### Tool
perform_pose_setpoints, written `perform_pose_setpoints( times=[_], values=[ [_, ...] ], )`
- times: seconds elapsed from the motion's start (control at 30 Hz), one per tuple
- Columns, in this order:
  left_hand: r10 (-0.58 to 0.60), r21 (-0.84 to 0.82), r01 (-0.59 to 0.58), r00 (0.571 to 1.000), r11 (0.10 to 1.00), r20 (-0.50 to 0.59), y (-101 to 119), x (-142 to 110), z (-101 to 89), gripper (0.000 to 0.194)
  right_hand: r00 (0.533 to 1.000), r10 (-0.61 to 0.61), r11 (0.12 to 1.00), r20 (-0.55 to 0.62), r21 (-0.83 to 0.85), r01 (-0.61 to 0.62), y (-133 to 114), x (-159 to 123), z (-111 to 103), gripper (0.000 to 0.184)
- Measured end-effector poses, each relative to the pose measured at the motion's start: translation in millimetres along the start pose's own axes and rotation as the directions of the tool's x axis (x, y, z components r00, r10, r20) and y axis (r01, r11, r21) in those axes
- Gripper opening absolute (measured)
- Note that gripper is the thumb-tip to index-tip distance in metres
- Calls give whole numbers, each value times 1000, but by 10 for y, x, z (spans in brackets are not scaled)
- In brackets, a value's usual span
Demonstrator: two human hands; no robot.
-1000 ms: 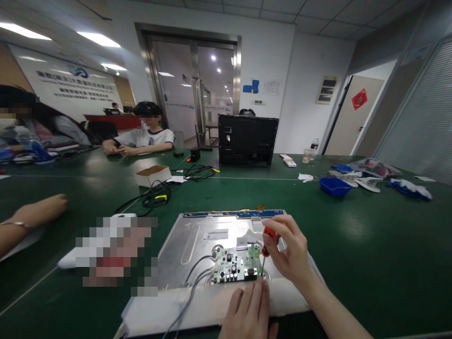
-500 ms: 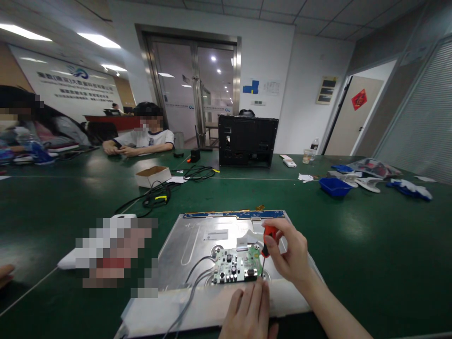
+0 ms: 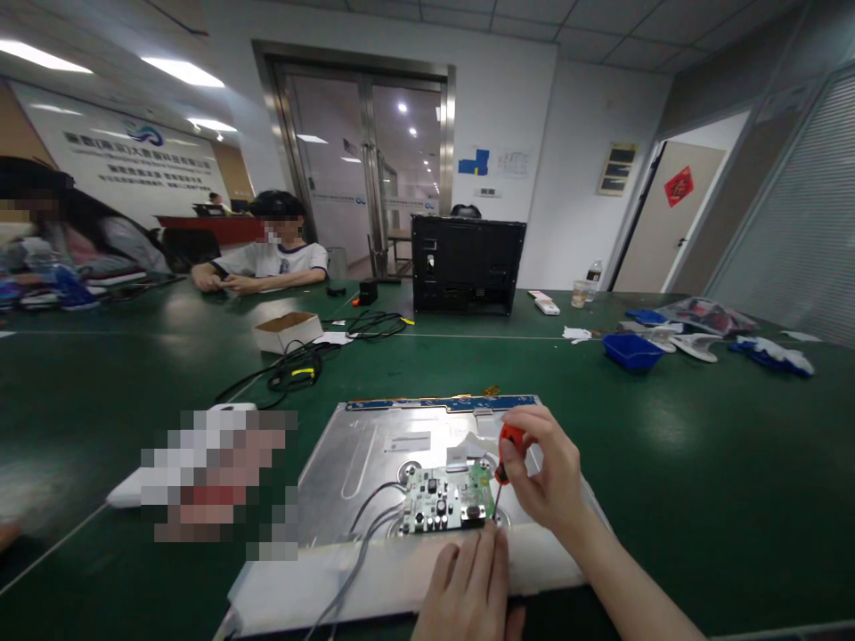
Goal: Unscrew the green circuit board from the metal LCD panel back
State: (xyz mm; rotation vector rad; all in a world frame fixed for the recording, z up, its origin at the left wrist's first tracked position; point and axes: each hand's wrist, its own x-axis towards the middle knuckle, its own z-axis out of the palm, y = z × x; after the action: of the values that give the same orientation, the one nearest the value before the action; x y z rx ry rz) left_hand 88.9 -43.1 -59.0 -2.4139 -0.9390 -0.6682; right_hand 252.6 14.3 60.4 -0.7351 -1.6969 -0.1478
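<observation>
A silver metal panel (image 3: 374, 454), the back of a display, lies flat on the green table in front of me. A small green circuit board (image 3: 446, 499) sits near its front edge, with grey wires (image 3: 364, 534) running off to the front left. My right hand (image 3: 544, 472) is closed on a red-handled screwdriver (image 3: 506, 450), held upright with its tip at the board's right corner. My left hand (image 3: 471, 588) rests flat on the panel's white front edge, its fingers together and reaching to just below the screwdriver tip.
A pixelated patch (image 3: 217, 481) covers something left of the panel. Black cables (image 3: 300, 365) and a small cardboard box (image 3: 287, 331) lie behind. A black computer case (image 3: 468, 264) stands further back, a blue tray (image 3: 631, 350) at the right. Other people sit at the far left.
A co-worker's arm at the left edge has withdrawn from the table. My right hand shifted slightly on the screwdriver; my left hand stayed in place.
</observation>
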Motion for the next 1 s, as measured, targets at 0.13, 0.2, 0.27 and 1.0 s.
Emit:
perform_pose_setpoints(
  times=[0.13,0.2,0.27,1.0],
  values=[
    [-79,-3,80,996,997,30,86,-6,27,53,1000,0,1000,-2,8,0,-22,18,-8,26],
    [-84,-4,84,996,996,35,111,-6,34,53,1000,-1,1000,-13,14,2,-32,26,-5,25],
    [-87,-4,87,996,996,33,116,0,31,55,1000,-2,1000,-22,6,2,-36,33,3,24],
    [-96,-12,96,995,995,15,119,11,20,59,1000,-12,999,-19,-37,12,-39,29,7,22]
  ],
)
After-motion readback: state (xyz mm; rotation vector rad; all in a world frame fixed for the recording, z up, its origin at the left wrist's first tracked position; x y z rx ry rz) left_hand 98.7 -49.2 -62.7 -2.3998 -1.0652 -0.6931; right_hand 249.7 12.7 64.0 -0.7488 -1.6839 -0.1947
